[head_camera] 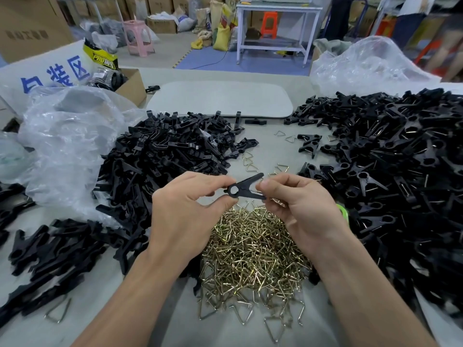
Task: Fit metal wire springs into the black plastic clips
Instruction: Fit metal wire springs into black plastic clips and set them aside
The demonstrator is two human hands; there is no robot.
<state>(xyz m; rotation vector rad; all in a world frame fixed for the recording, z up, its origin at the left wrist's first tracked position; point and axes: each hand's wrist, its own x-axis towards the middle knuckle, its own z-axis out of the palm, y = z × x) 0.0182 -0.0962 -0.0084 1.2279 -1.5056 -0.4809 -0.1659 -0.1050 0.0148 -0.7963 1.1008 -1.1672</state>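
**One clip in two hands, among three heaps**

At the far left a clear plastic bag (67,146) lies crumpled on the grey table (140,321). Two heaps of black clip parts sit beside it: a lower heap (50,249) at the table's near edge and a larger heap (170,151) further back. Both are too many to count.

The left hand (185,209) pinches the ring end of a single black clip (246,189) between thumb and forefinger, its other fingers curled. The clip is held in the air above one pile of brass-coloured wire springs (253,251), also uncountable.

The right hand (300,209) pinches the clip's forked end with thumb and forefinger. A bit of wire shows under its fingers; whether they hold it cannot be told.

To the right spreads one broad heap of clips with springs (400,171).
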